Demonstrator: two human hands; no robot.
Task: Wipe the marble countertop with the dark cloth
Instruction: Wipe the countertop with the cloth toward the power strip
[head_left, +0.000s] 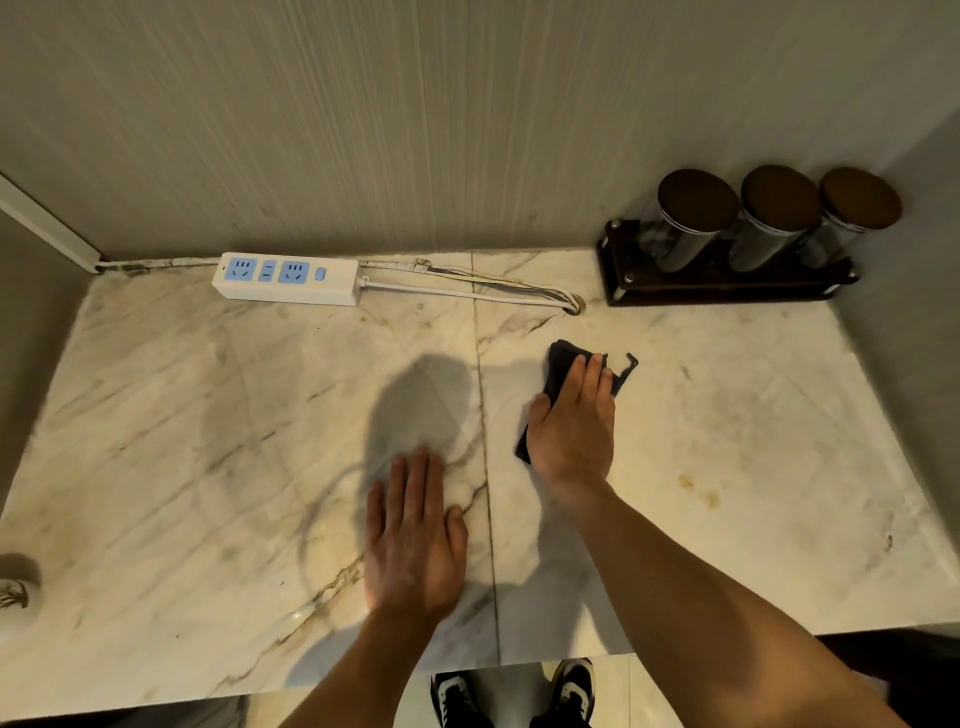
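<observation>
The marble countertop (208, 426) is cream with brown veins and fills most of the view. A dark cloth (560, 366) lies on it right of the centre seam. My right hand (574, 423) presses flat on the cloth, fingers pointing away, covering most of it; a corner and a loose strap stick out beyond the fingertips. My left hand (413, 535) rests palm down on the bare marble nearer the front edge, fingers together and holding nothing.
A white power strip (288, 278) with its cable lies along the back wall. A dark rack with three lidded glass jars (748, 234) stands in the back right corner. A small white pot (15, 597) sits at the left edge. Brown stains (698, 491) mark the marble at right.
</observation>
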